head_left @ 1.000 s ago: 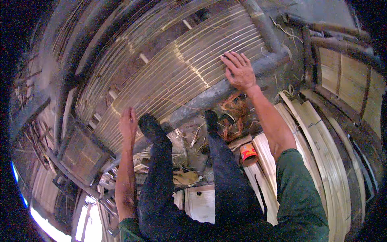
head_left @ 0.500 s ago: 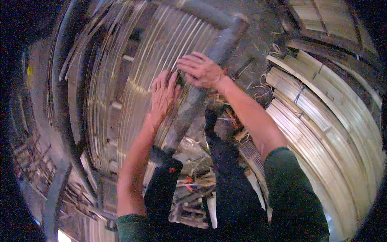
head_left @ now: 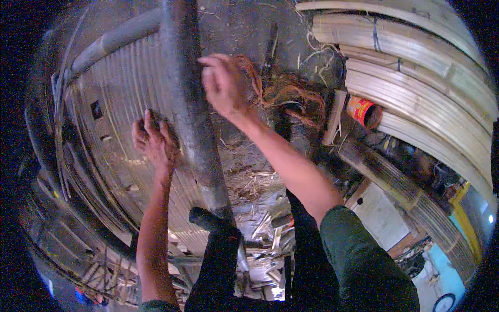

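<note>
My left hand (head_left: 157,143) is over a panel of thin bamboo slats (head_left: 132,67), its fingers apart and bent a little, nothing seen in them. A thick grey bamboo pole (head_left: 189,104) runs along the panel's right side, between my two hands. Just right of that pole is my right hand (head_left: 223,86), higher up and blurred, one finger stretched left toward the pole and the others curled. Whether it holds anything cannot be made out. Close beyond it a bundle of reddish-brown fibre (head_left: 296,99) lies on the ground.
Stacked pale bamboo strips (head_left: 421,83) curve along the right. A red tin (head_left: 364,112) stands against them. Below it lie a bundle of split bamboo (head_left: 410,192) and a white board (head_left: 382,216). Wood scraps (head_left: 265,234) litter the floor between my legs.
My hands were close together over the slats and are now apart. The right one has moved across the pole to its right side. The view has turned, bringing the fibre and red tin into sight.
</note>
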Motion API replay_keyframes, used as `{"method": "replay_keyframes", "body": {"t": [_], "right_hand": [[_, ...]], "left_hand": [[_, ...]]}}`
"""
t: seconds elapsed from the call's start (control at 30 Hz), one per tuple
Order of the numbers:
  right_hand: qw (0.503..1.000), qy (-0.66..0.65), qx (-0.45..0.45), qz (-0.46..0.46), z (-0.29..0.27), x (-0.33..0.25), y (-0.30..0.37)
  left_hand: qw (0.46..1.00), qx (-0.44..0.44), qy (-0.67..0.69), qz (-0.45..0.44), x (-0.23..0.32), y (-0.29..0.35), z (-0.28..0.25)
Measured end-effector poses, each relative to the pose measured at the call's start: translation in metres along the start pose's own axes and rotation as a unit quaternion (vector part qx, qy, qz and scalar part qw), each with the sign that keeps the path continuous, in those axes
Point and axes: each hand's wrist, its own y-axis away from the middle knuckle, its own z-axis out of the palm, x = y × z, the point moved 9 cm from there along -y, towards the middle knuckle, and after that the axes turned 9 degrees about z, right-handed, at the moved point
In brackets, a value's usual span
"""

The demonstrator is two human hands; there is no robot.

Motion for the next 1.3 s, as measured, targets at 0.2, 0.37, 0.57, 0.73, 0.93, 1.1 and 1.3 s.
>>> {"method": "replay_keyframes", "body": {"t": [0.2,0.37,0.57,0.73,0.93,1.1,1.3], "right_hand": [[0.902,0.408,-0.103,0.097,-0.088,0.244,0.080],[0.802,0.562,-0.195,-0.060,-0.087,0.319,0.076],[0.843,0.522,-0.128,0.028,-0.091,0.301,0.070],[0.858,0.461,-0.201,0.109,-0.110,0.221,0.101],[0.924,0.321,-0.192,0.082,-0.162,0.183,0.106],[0.950,0.092,-0.183,0.238,-0.201,0.075,0.081],[0.944,0.057,-0.244,0.216,-0.213,-0.104,0.085]], "left_hand": [[0.999,-0.001,-0.039,0.022,0.006,0.002,0.004],[0.998,0.005,-0.026,0.063,0.018,-0.011,0.003],[0.997,0.009,-0.036,0.066,0.018,-0.008,0.000],[0.997,0.050,-0.033,0.047,0.010,0.007,-0.012],[0.996,0.079,-0.017,0.043,0.015,0.001,-0.017],[0.991,0.121,0.049,0.020,0.011,0.001,-0.025],[0.891,0.112,0.441,-0.008,0.005,-0.005,0.016]]}}
